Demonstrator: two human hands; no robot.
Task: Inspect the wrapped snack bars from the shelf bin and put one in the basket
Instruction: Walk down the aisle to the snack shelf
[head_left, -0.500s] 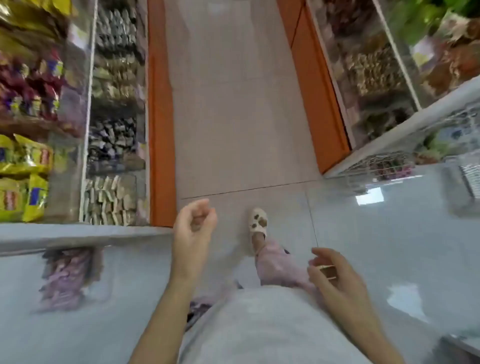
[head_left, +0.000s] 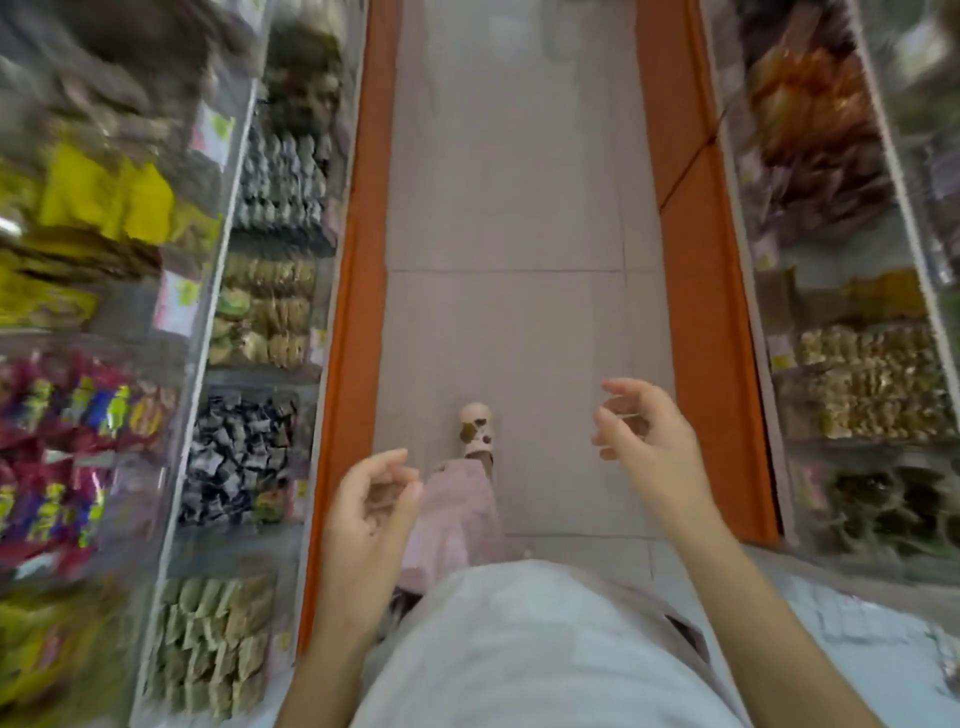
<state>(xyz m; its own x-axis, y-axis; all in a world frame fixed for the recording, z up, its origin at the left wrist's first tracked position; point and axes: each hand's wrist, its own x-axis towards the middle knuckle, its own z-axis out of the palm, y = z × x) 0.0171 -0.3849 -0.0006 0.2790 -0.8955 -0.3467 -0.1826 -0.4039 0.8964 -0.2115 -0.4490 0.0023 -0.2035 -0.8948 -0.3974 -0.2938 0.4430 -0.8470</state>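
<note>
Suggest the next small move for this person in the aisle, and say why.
Probably reach the left hand to the low bin of tan wrapped packs on the left shelf, the nearest packs that look bar-shaped. The left hand and right hand are loosely curled over the floor and hold nothing, so no bar is picked yet. No basket is in view.

Bright even light, blurred edges, wide-angle distortion

2 hands (head_left: 371, 501) (head_left: 647, 434), 1 shoe (head_left: 475, 428) & 2 orange floor strips (head_left: 353, 312) (head_left: 696, 260).
</note>
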